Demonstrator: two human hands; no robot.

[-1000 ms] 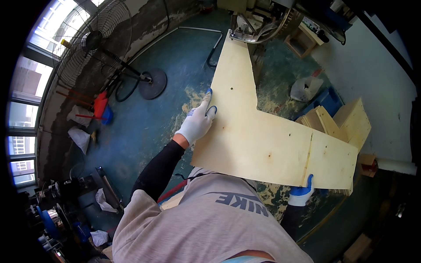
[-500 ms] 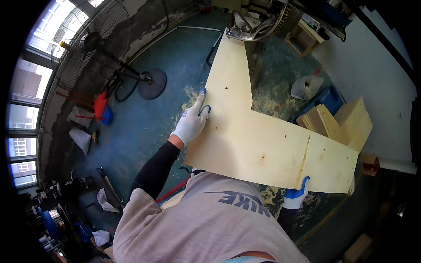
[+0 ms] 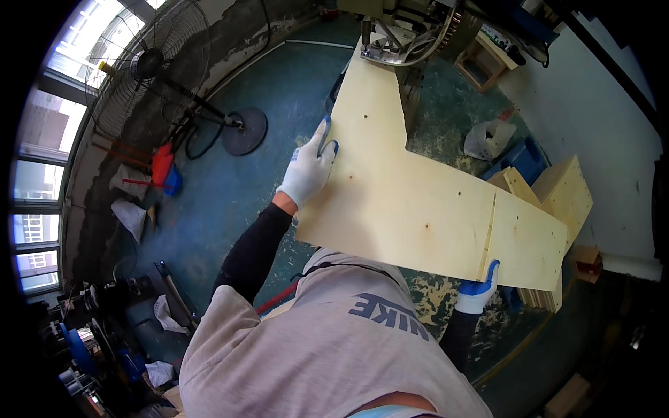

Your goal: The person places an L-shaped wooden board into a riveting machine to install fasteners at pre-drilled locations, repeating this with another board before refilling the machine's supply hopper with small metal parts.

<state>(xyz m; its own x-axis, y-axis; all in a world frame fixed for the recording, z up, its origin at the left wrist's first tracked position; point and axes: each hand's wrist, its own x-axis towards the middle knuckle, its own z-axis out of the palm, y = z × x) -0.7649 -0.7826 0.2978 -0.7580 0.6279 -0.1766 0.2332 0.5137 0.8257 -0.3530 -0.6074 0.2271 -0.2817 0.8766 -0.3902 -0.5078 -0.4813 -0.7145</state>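
Note:
A large L-shaped plywood board [image 3: 390, 188] with small dark knots lies across both my hands, a narrow gap or seam running over its right part. My left hand [image 3: 306, 171], in a white glove with blue fingertips, grips the board's left edge. My right hand [image 3: 481, 289], gloved alike, holds its near edge by the seam, thumb on top and the other fingers hidden below. The far end of the board sits under the metal foot of a machine [image 3: 380, 52]. Its contact there is too small to make out.
A stack of cut wooden pieces [image 3: 568, 191] stands at the right by a blue bin [image 3: 523, 160] and a plastic bag [image 3: 490, 139]. A standing fan [image 3: 150, 64] with a round base [image 3: 244, 131] is at the far left. Wood dust lies on the green floor [image 3: 230, 181].
The board has moved away from me, further under the machine, and slightly right. Both my hands have gone forward with it, keeping their hold.

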